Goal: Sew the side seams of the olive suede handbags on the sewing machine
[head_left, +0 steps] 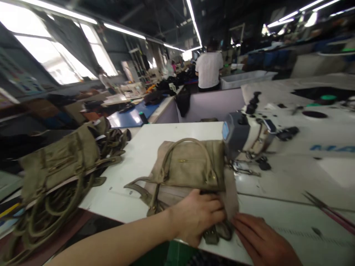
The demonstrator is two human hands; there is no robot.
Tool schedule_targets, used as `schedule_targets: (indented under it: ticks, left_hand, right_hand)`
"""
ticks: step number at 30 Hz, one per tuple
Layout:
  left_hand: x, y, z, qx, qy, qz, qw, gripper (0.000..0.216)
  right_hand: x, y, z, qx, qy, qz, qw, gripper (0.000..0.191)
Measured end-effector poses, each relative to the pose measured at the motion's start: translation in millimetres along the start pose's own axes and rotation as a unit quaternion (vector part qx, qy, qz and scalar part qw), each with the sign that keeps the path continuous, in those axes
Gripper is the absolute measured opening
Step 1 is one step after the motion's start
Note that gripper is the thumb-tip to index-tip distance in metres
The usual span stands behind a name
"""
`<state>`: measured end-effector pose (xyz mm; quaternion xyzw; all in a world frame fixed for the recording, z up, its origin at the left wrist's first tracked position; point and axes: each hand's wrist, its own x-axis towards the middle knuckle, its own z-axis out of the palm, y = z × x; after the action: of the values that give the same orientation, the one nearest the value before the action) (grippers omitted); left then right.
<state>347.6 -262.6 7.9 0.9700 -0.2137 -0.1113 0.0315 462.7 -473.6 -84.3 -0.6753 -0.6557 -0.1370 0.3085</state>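
Observation:
A tan handbag (191,164) with looped handles lies on the white table (138,155), its right end at the head of a sewing machine (246,133). My left hand (198,216) rests on the bag's near edge with fingers curled over the fabric and its straps. My right hand (260,240) lies beside it at the bag's lower right corner, fingers pressed on the fabric's edge.
A pile of several similar tan bags (58,166) is stacked at the left of the table. Scissors (327,208) lie on the machine bed at the right. A person in a white shirt (209,70) stands far back among other work tables.

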Motion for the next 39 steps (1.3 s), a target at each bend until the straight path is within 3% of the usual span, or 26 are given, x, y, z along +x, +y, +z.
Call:
schedule_targets:
  ticks: [2,6,10,18,23,32,39]
  left_hand:
    - [6.2,2.6,-0.7,-0.035,-0.005,-0.021,0.999,0.066]
    - [11.4,5.3,7.7,-0.09,0.021,-0.043,0.995,0.066]
    - [9.7,3.4,12.8,-0.097,0.032,-0.027,0.994,0.065]
    - [20.9,-4.3,5.3,-0.067,-0.009,0.011,0.998,0.056]
    - [25.9,-1.5,4.5,-0.055,-0.011,0.014,0.998,0.08]
    - [11.4,5.5,25.0,-0.068,0.051,0.023,0.996,0.073]
    - [24.6,-19.5,23.5,-0.058,0.119,0.045,0.99,0.044]
  right_hand:
    - [5.4,-4.2,-11.0,0.03,0.02,0.068,0.997,0.031]
    - [16.5,-5.6,-25.9,0.073,-0.018,0.11,0.991,0.026]
    - [16.7,-3.4,-28.6,0.046,-0.022,0.076,0.996,0.029]
    - [20.9,1.4,-28.8,-0.008,0.002,-0.004,1.0,0.033]
    - [14.8,2.3,-28.3,-0.006,-0.005,-0.001,1.0,0.032]
    - [10.3,9.4,-37.5,0.017,-0.073,-0.017,0.997,0.037]
    - [21.9,24.7,-30.7,-0.005,-0.069,-0.02,0.997,0.035]
